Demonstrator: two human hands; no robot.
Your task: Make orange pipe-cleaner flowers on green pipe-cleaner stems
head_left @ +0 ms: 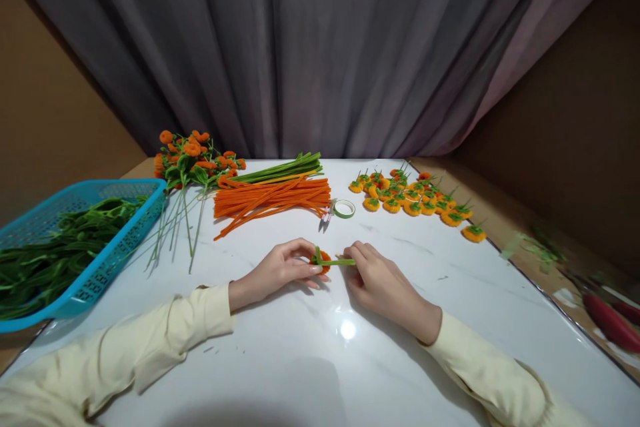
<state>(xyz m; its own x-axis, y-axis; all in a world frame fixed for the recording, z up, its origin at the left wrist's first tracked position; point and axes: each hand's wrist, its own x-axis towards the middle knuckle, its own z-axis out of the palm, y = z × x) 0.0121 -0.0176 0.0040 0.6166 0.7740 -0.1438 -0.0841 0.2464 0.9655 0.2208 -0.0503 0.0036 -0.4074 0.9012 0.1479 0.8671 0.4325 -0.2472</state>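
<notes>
Between the fingers of my left hand [283,270] is an orange pipe-cleaner flower [325,261], its underside turned toward me. A green pipe cleaner [343,261] lies across the back of the flower and reaches right to my right hand [383,283]. The fingers of my right hand are pinched at the far end of that green piece. A bundle of orange pipe cleaners [270,197] and a bundle of green pipe cleaners [287,169] lie beyond my hands. A roll of green tape [345,209] rests beside the orange bundle.
A blue basket [117,247] of green leaves stands at left. Finished orange flowers on stems [195,153] lie behind it. Several flower heads [413,207] sit at the back right of the white table [300,373]. Red-handled scissors [610,320] lie at far right.
</notes>
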